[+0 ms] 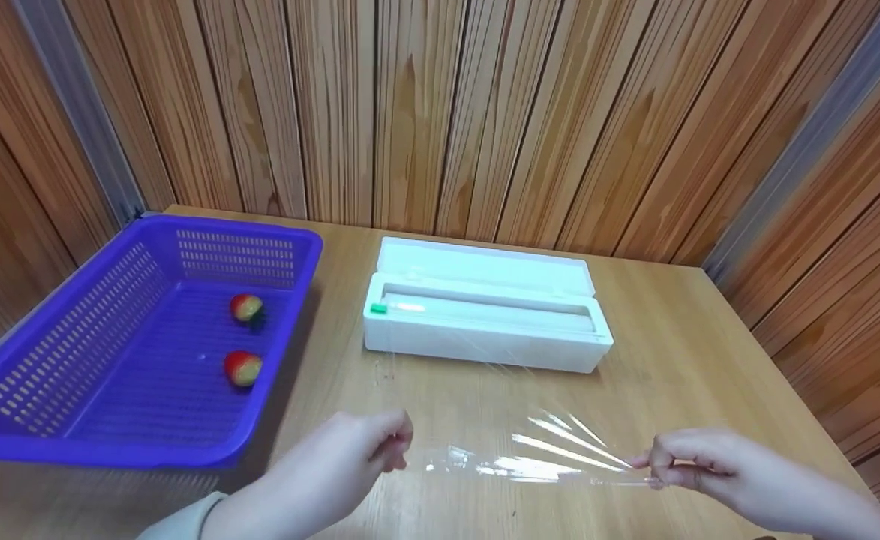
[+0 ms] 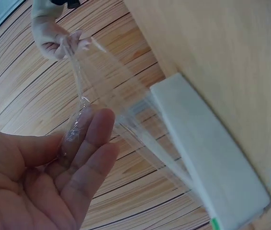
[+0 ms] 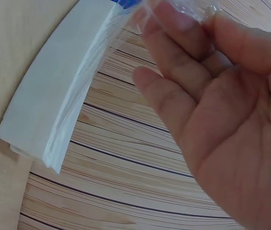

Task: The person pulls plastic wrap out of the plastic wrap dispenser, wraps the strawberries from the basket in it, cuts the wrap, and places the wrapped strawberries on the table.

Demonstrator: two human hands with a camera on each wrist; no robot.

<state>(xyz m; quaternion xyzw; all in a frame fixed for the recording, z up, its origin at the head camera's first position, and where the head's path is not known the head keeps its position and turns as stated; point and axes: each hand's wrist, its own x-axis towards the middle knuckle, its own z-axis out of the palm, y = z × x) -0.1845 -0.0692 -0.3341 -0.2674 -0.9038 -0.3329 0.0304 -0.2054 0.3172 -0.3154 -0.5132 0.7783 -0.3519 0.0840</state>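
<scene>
A sheet of clear plastic wrap (image 1: 533, 469) stretches between my two hands, with glossy creases fanning out toward the right. It runs back to a white dispenser box (image 1: 485, 341) whose lid (image 1: 485, 266) stands raised; the wrap roll (image 1: 485, 311) lies inside. My left hand (image 1: 353, 457) pinches the left corner of the wrap between thumb and fingers, as the left wrist view shows. The right hand (image 1: 698, 465) pinches the opposite corner, the film gathered at its fingertips (image 3: 217, 21). A green tab (image 1: 379, 308) sits at the box's left end.
On the left stands a purple plastic basket (image 1: 308, 300) with slotted walls. Two red-and-yellow strawberries (image 1: 246, 307) lie inside it, near its right wall. Wood-plank panels (image 1: 409, 112) rise behind the table (image 1: 665, 337).
</scene>
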